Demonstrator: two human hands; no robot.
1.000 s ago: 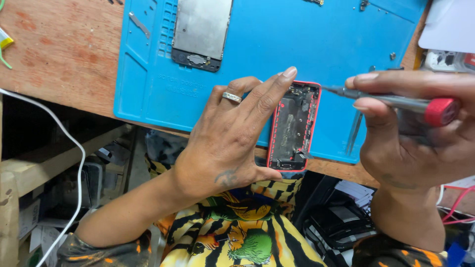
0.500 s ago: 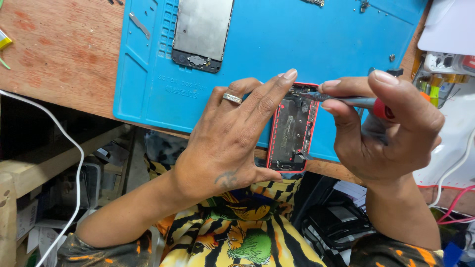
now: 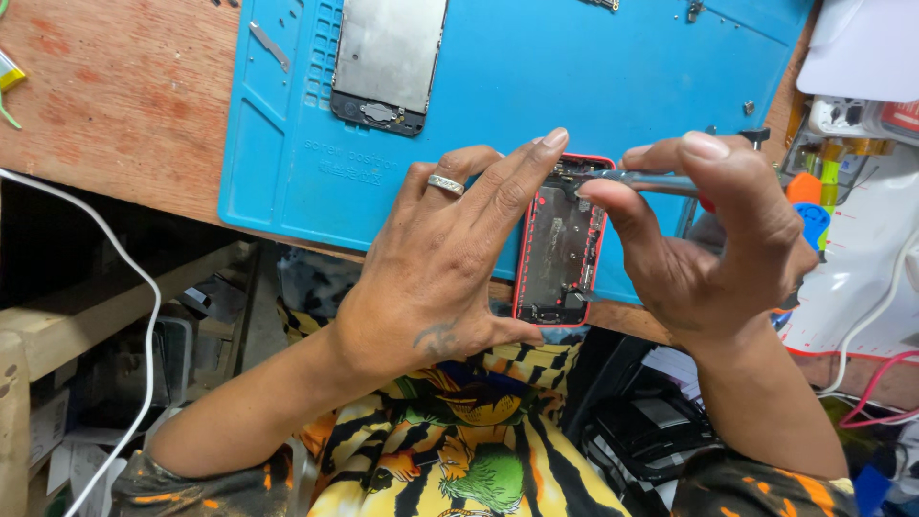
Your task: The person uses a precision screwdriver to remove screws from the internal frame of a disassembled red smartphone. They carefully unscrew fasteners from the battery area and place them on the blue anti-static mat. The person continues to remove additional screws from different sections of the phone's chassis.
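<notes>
- The opened red-cased phone shell [image 3: 560, 244] lies on the near edge of the blue silicone work mat [image 3: 574, 77], long axis running away from the person.
- The left hand [image 3: 445, 263] clamps its left side, fingers spread.
- The right hand [image 3: 713, 239], just right of it, pinches a slim metal-shafted screwdriver [image 3: 637, 179]; its tip seems to meet the shell's top end.
- Beyond the left hand lies a grey metal screen plate [image 3: 388, 57].
- Right of the right hand, on the wooden counter [image 3: 115, 105], sits a white sheet with red border [image 3: 862, 287].

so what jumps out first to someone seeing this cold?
The opened red phone shell at the near edge of the bright blue mat, steadied by the ringed left hand. The right hand holds a screwdriver tip at its top end. Farther back on the mat lies a detached screen panel.
</notes>
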